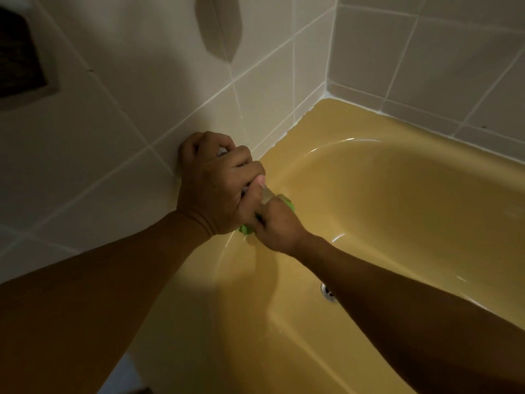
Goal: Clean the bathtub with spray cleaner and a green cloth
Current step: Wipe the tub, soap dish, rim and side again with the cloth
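The mustard-yellow bathtub (397,194) fills the right and lower part of the view. My left hand (216,183) is curled round a spray bottle (266,195), held over the tub's left rim next to the tiled wall. Only a pale, translucent sliver of the bottle shows past my thumb; the rest is hidden by the hand. My right hand (279,226) sits just below and behind the left hand. It grips a bunched green cloth (245,229) against the tub's inner wall. Small bits of the cloth show on either side of the hand.
Beige wall tiles (113,137) with white grout run along the tub's left and far sides, meeting in a corner at the upper right. A metal drain (328,292) lies on the tub floor beside my right forearm. A dark framed recess (20,52) is at the upper left.
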{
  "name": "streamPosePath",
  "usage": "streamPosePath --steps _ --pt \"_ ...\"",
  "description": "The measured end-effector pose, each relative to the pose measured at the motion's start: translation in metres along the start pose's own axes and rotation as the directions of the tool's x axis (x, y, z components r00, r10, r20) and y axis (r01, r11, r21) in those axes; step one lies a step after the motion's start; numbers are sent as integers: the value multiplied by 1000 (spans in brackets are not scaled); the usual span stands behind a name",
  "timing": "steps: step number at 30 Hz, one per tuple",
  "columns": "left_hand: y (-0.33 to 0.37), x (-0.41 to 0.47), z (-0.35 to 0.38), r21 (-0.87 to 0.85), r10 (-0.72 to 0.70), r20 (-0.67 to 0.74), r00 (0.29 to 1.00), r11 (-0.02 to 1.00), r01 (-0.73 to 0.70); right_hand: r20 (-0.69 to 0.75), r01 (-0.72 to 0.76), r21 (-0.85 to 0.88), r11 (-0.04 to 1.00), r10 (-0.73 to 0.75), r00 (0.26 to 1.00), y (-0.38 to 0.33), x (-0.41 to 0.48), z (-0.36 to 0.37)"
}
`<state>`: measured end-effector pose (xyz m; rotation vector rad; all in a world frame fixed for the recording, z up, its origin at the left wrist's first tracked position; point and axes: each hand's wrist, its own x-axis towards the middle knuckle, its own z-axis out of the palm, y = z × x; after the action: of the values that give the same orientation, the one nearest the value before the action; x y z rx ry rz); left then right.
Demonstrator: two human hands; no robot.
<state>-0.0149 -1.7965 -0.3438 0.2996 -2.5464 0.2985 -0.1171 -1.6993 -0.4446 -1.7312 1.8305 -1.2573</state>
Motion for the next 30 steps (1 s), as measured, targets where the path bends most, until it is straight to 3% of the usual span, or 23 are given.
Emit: streamPosePath --steps 7,17,20,25,28,30 --pt "4 0 -3 19 -43 32 999 999 42 -104 -157 -152 976 142 984 35 18 -51" --pt "3 -1 -1 54 -37 16 999 998 36 54 -98 -267 959 116 992 31 17 -48" --pt "1 -2 -5 19 -26 56 998 1000 25 88 -11 -166 986 26 996 18 -1 -36" --pt "1 -10 -17 -111 -37 84 996 993 46 -186 -262 154 953 289 939 8 -11 -56" --pt "3 -52 -28 -230 -141 93 986 960 159 -212 -294 141 946 318 924 7 -36 -62" --pt "-2 -104 -37 -287 -259 215 942 905 315 -172 -274 87 958 286 943 0 -56 -56"
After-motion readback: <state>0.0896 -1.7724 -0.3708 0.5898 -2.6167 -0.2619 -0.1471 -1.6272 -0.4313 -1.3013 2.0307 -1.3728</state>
